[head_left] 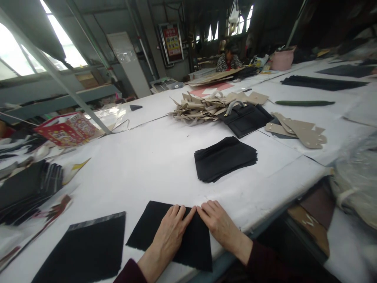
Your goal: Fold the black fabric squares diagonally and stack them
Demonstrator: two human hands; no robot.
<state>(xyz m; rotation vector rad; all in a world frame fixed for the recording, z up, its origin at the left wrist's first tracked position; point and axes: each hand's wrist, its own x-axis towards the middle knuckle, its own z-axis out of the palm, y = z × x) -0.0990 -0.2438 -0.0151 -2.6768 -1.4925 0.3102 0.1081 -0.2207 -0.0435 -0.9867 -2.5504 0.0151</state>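
Observation:
A black fabric piece [196, 243] lies flat at the table's near edge, under both hands. My left hand [172, 228] rests on it, fingers bent over its far edge and thumb pointing to the right. My right hand [219, 224] pinches the same far edge near the right corner. The thumbs almost meet there. To the left is another black piece [91, 247] with a shiny grey strip along its far edge. Beyond my hands sits a stack of black fabric pieces [225, 159].
Farther back are a pile of beige pieces [203, 106], a black handbag [246, 118] and beige cutouts [303, 129]. A red patterned bag [66, 127] and dark stacked pieces [32, 184] lie left. A slanted pole [73, 92] meets the table. Another person [228, 61] sits at the back.

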